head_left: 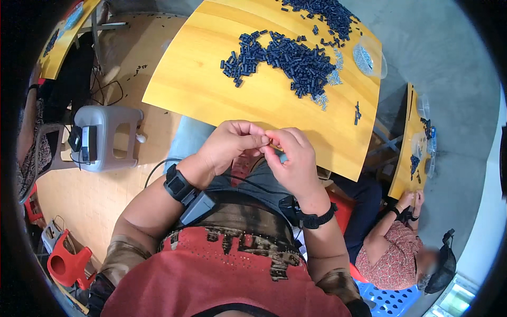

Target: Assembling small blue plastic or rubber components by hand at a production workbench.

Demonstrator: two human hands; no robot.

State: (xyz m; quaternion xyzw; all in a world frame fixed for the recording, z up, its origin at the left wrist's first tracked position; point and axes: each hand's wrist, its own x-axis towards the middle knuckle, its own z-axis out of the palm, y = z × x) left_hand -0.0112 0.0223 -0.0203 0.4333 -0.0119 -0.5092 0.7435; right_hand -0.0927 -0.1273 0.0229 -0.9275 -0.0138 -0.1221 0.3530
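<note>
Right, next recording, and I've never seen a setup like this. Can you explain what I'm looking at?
There is no machine here: a person works with two bare hands, the left hand and the right hand. The single picture comes from a wide fisheye camera on their head, looking down, so straight edges bend.

On the yellow table lie heaps of small dark pieces, with tiny silvery pieces beside them and a clear tub nearby. The fingertips of both hands meet near the table's close edge; anything between them is too small to identify. At the right, a co-worker in a patterned shirt sits at another table.
</note>
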